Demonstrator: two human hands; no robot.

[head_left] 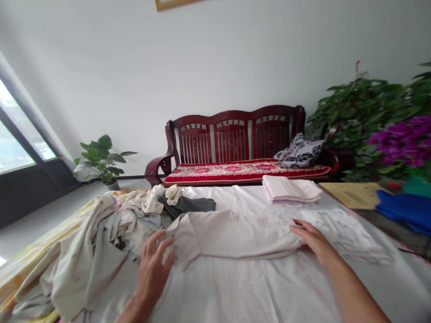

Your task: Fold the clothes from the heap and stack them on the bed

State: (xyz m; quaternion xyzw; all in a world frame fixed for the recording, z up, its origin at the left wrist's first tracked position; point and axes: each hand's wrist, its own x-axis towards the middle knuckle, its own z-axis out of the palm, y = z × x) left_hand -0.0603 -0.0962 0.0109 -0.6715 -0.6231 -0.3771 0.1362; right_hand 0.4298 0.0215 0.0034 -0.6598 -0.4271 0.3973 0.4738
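A pale beige garment (235, 235) lies spread across the white cloth-covered table (256, 291). My left hand (153, 264) rests on its left sleeve end, fingers spread and flat. Over on the garment's right end, my right hand (314, 242) lies palm down with the fingers stretched out. Neither hand grips anything.
A heap of unfolded clothes (101, 242) fills the table's left side. A folded pinkish stack (289, 189) sits at the far right, with a patterned white cloth (350, 231) beside my right hand. Behind stand a red wooden bench (235, 150), potted plants (101, 157) and blue fabric (404, 208).
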